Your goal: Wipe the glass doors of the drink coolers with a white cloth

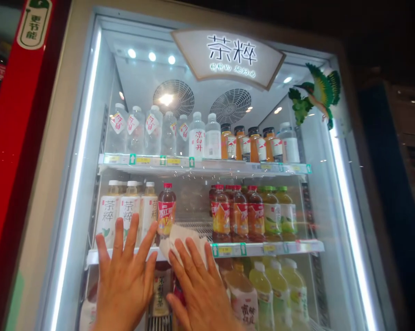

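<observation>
Seemingly wiping the glass (317, 202) of a drinks fridge (55, 161), so treat it as that. Keep the left hand (124, 280) as found: open, palm flat on the glass, fingers splayed and pointing up, gripping nothing, low down in front of the white bottles (119, 214). Keep the right hand (200, 289) just beside it, also open and flat, closing on nothing but pinning a white cloth (179, 239) to the glass under the fingertips. Find that cloth low and left of centre, level with the middle shelf (262, 249), just below a red-capped bottle (166, 209) standing behind the glass.

Press through the finger pads rather than the heel of the palm, to stop the wad slipping out from under. Spread it wider before sweeping; crumpled like this, probably smears more than it lifts. Work in overlapping passes. Lean only lightly on the braced left hand, to avoid leaving fresh prints. Use the light strips (345, 207) at the edges for spotting streaks.

Read the cloth as a bunched wad with no clean outline: visible part broader than tall, long axis running roughly side to side along the shelf line, tilted a little down to the right. Cannot tell its full extent, with the lower part hidden under the fingers. Note the right fingers themselves pointing up and leftward, toward the red-capped bottle.
</observation>
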### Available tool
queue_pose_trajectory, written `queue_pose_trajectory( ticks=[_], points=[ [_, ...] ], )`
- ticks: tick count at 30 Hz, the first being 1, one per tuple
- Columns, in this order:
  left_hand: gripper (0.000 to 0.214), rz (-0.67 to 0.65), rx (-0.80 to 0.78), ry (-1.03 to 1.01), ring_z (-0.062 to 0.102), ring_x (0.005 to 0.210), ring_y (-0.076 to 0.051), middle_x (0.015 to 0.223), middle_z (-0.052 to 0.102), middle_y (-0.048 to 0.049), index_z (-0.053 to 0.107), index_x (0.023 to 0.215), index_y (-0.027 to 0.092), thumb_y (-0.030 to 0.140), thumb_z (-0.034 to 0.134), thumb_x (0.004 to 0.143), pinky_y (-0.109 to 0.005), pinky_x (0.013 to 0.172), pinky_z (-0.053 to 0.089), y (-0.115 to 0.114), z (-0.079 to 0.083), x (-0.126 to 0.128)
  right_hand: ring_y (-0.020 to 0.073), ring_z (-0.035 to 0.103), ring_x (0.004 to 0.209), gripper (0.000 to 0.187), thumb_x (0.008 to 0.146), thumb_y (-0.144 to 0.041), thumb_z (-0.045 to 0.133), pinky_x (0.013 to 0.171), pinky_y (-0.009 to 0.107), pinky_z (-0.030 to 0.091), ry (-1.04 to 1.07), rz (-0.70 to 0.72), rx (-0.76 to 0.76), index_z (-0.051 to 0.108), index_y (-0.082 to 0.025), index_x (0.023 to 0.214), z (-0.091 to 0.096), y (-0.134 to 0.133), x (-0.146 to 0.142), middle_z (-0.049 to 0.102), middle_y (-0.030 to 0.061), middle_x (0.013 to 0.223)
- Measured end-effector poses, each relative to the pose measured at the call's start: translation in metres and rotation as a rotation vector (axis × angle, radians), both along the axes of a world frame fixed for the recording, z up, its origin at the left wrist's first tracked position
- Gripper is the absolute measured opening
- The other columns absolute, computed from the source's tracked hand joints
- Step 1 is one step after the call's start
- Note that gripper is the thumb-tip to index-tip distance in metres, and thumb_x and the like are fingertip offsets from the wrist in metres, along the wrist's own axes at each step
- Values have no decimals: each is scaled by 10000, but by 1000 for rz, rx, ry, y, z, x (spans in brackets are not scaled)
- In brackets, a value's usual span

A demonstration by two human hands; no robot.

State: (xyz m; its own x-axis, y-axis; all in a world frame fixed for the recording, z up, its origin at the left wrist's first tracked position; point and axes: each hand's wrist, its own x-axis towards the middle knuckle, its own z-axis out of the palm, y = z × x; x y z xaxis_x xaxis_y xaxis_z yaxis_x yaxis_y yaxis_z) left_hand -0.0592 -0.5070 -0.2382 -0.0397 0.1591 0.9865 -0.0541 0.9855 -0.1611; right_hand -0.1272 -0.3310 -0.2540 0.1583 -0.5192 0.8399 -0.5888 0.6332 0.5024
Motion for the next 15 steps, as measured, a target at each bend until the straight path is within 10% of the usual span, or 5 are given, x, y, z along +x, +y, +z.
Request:
queue_pose_trajectory(
  ticks=[8, 15],
  points=[
    [630, 83, -39, 42, 61, 1595, -323, 1724, 126, -23, 228, 1599, 348, 322, 455, 1012, -666, 1256, 8, 20, 51, -2, 278, 166, 1584, 624, 1059, -457, 341, 1284, 585, 175, -3, 107, -76, 273, -143, 1594, 77, 7, -6, 296, 67, 1681],
    [620, 121, -42, 32, 53, 1596, -312, 1727, 111, -8, 220, 1599, 361, 319, 437, 1019, -651, 1264, 12, 22, 60, 3, 270, 165, 1584, 714, 1020, -563, 397, 1298, 561, 143, 60, 108, 23, 309, -130, 1581, 72, 17, -11, 314, 66, 1672]
  ],
)
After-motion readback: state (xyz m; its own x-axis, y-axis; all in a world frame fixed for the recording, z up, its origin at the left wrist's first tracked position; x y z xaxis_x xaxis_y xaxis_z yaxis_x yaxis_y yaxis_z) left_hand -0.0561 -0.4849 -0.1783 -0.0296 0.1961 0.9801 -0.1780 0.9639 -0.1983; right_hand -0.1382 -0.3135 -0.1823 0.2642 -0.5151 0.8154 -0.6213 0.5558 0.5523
